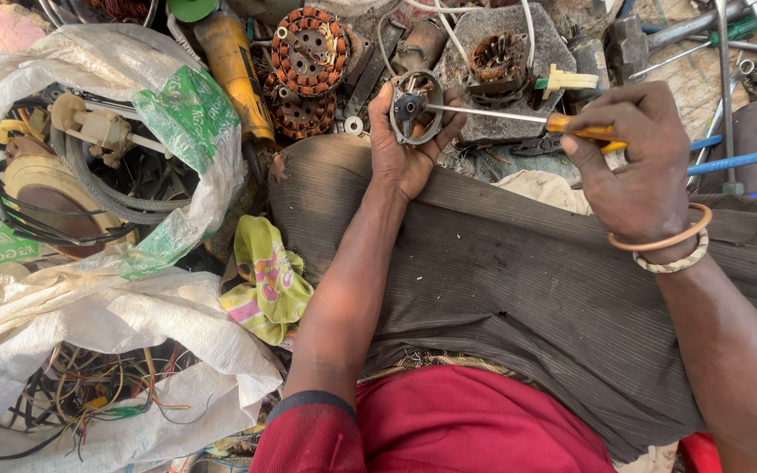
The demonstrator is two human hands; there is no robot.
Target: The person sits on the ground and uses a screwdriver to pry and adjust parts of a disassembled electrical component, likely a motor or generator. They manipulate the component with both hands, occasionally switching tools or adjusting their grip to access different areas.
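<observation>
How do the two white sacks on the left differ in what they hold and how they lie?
The upper white sack, green-printed, holds coiled black cables and a cream-coloured plastic part; the lower white sack is plain and holds thin, many-coloured loose wires. The upper one gapes wide beside the motor parts; the lower one lies crumpled by the person's left elbow. Both are open woven plastic sacks.
</observation>
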